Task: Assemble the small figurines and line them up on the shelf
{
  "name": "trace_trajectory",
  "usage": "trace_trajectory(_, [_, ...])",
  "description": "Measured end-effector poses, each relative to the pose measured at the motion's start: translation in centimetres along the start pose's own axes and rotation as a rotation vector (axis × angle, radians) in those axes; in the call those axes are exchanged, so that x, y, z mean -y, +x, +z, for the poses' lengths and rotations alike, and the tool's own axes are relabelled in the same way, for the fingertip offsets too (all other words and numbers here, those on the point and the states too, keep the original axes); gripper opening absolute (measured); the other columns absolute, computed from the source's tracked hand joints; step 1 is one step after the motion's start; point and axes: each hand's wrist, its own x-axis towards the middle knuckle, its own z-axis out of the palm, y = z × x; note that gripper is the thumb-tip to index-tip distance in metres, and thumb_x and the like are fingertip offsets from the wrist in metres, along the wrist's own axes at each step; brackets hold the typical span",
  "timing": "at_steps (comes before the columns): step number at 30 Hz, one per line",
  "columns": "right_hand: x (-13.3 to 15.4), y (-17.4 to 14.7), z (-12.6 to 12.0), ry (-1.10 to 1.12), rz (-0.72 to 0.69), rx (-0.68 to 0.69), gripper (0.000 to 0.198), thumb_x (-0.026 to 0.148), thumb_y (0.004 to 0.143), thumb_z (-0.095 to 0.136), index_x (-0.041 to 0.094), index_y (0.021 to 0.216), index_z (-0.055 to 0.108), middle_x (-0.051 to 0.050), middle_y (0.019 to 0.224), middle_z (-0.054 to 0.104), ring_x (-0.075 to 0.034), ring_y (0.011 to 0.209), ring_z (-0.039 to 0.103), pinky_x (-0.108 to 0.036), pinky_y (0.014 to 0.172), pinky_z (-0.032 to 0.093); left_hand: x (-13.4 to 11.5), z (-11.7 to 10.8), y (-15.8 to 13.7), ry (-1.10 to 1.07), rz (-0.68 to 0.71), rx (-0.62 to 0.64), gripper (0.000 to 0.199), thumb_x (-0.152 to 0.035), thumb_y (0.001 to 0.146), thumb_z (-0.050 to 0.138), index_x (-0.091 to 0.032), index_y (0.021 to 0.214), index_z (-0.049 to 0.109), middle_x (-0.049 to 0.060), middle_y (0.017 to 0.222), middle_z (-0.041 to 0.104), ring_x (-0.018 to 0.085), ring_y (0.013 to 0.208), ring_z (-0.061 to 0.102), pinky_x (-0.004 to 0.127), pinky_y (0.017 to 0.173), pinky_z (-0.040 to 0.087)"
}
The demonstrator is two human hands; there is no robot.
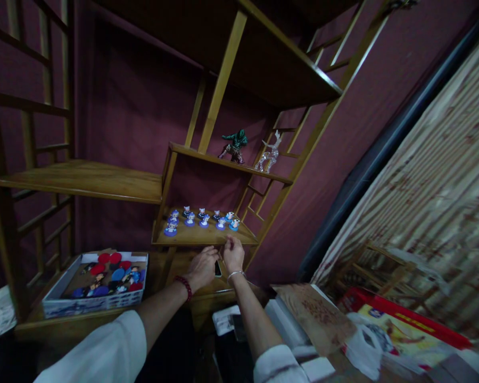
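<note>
My left hand (203, 266), with a red bead bracelet at the wrist, reaches forward with its fingers bent and drawn together. Beside it my right hand (233, 254), wearing a pale bangle, is curled at the front edge of the small shelf (207, 237). The fingertips of both hands come close together; anything in them is too small or hidden to tell. On that shelf stand several small figurines (205, 221) in rows, some on purple bases and some on blue ones. A dark phone-like rectangle (217, 268) shows between my hands, lower down.
At the left a shallow white box (96, 304) holds loose figurines and red and blue discs. Above sit a green-hooded figure (235, 144) and a clear deer (269, 154). Cardboard (315, 314), a plastic bag (363, 343) and a red package (415, 319) lie at right.
</note>
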Motion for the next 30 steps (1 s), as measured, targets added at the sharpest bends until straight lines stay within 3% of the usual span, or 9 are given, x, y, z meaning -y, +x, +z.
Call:
trace_trajectory(6, [2.9, -4.1, 1.4, 0.117, -0.076, -0.015, 0.031, 0.011, 0.071, 0.037, 0.015, 0.091, 0.060, -0.008, 0.089, 0.059, -0.017, 0.082, 0.054, -0.029, 0.079, 0.042, 0.8, -1.4, -3.0, 0.019, -0.113, 0.062, 0.038, 0.000, 0.066, 0.039, -0.008, 0.096, 0.061, 0.012, 0.110, 0.059, 0.018, 0.107, 0.049, 0.028, 0.097, 0.035])
trace_trajectory(12, [4.9, -6.9, 2.8, 0.149, -0.049, -0.003, 0.032, 0.009, 0.070, 0.036, 0.015, 0.090, 0.060, -0.008, 0.088, 0.056, -0.017, 0.080, 0.053, -0.030, 0.080, 0.042, 2.3, -1.6, -5.5, 0.047, -0.179, 0.084, 0.042, 0.001, 0.064, 0.040, -0.012, 0.098, 0.059, 0.008, 0.105, 0.060, 0.017, 0.101, 0.051, 0.026, 0.091, 0.038])
trace_trajectory(22, [6.6, -10.4, 4.9, 0.134, -0.024, 0.124, 0.035, 0.005, 0.068, 0.035, 0.015, 0.087, 0.063, -0.008, 0.091, 0.058, -0.017, 0.088, 0.053, -0.028, 0.084, 0.042, 3.3, -2.7, -8.2, 0.035, -0.235, 0.092, 0.034, -0.008, 0.076, 0.038, -0.013, 0.104, 0.056, 0.010, 0.103, 0.060, 0.017, 0.097, 0.053, 0.028, 0.089, 0.039])
trace_trajectory(30, [8.0, -14.3, 7.8, 0.127, 0.023, 0.298, 0.036, 0.002, 0.068, 0.037, 0.017, 0.085, 0.065, -0.007, 0.093, 0.060, -0.016, 0.090, 0.056, -0.026, 0.084, 0.044, 6.2, -2.6, -11.4, 0.126, -0.324, 0.126, 0.034, -0.008, 0.074, 0.039, -0.012, 0.103, 0.058, 0.011, 0.106, 0.059, 0.017, 0.102, 0.051, 0.027, 0.093, 0.035])
